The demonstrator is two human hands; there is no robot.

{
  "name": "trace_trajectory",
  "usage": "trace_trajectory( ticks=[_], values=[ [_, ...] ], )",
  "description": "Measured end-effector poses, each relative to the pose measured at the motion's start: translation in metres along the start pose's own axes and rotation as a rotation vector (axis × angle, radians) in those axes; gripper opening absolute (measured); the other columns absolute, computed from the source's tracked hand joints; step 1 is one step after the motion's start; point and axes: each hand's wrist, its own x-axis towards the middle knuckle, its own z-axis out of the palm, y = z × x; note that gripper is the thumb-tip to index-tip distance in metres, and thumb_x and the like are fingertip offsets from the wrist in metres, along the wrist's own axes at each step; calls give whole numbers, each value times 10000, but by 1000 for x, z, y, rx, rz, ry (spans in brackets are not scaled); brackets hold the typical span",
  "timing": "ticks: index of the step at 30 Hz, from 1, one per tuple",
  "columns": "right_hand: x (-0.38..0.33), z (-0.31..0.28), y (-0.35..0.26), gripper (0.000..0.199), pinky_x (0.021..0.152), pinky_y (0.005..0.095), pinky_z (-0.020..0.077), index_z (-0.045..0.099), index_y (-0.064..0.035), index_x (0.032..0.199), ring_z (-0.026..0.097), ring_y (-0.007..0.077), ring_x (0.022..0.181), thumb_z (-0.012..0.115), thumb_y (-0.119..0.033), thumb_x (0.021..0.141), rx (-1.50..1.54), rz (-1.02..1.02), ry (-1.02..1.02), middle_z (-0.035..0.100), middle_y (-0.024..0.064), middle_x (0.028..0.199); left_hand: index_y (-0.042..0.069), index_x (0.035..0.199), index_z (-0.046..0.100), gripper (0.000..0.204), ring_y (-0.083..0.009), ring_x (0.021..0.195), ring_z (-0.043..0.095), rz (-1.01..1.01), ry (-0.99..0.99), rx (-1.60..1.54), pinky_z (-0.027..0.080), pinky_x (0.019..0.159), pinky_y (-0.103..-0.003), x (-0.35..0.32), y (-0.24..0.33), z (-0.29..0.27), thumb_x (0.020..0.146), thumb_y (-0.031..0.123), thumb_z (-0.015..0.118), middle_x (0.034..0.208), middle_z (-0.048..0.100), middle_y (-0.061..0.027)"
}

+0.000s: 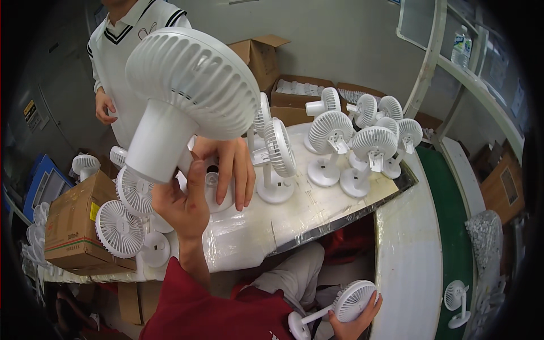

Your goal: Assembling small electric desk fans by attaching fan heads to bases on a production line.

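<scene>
My left hand [182, 205], on a red-sleeved arm, grips the thick stem of a large white fan head [190, 82] held up close to the camera. My right hand [356, 322] is down by my lap at the lower edge and holds a small white desk fan [352, 300] by its neck, its round base [297, 327] pointing left. Another person's hand [231, 165] reaches from behind the raised fan, fingers spread over a round white base [218, 195] on the plastic-wrapped table [317, 212].
Several white desk fans [340, 144] stand at the table's back right, and more [122, 226] at the left beside a cardboard box [71, 226]. A person in a white vest [122, 62] stands behind. Open cartons [297, 93] sit at the wall. A green-edged conveyor [453, 226] runs on the right.
</scene>
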Motion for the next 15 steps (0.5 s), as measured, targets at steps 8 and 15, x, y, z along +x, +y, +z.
trace_trajectory(
  ticks=[8, 15],
  values=[
    [8, -25, 8, 1192, 1119, 533, 330, 322, -20, 1509, 387, 498, 1321, 906, -314, 513, -24, 5, 97, 360, 309, 1467, -72, 1315, 566, 374, -131, 789, 612, -72, -44, -65, 506, 742, -232, 2, 0, -5, 966, 62, 582, 1004, 711, -117],
    [19, -34, -1, 1188, 1128, 536, 319, 320, -9, 1509, 375, 499, 1334, 903, -319, 521, -34, -26, 106, 360, 312, 1472, -71, 1337, 552, 390, -120, 775, 589, -190, -68, -101, 484, 737, -218, 5, 13, -1, 972, 64, 576, 1008, 693, -107]
  ],
)
